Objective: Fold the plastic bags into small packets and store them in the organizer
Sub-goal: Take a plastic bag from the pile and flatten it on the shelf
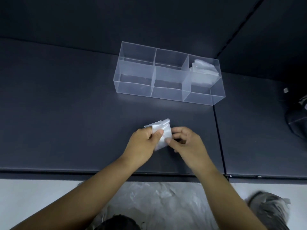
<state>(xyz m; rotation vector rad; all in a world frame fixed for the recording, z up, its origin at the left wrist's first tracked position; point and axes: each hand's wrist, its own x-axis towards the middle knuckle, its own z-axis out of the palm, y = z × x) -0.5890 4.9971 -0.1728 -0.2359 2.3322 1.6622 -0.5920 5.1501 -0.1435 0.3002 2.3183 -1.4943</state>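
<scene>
Both hands, left hand (142,141) and right hand (186,141), pinch a half-folded plastic bag (162,135) above the bench (66,113); 1 more fold (probably), then into the organizer (167,77).

no legible text, labels, numbers

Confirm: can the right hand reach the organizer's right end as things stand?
Probably yes. The organizer looks open-topped, and nothing stands between it and the right hand. That hand and the left hand both pinch the folded bag, so the left must let go first.
</scene>
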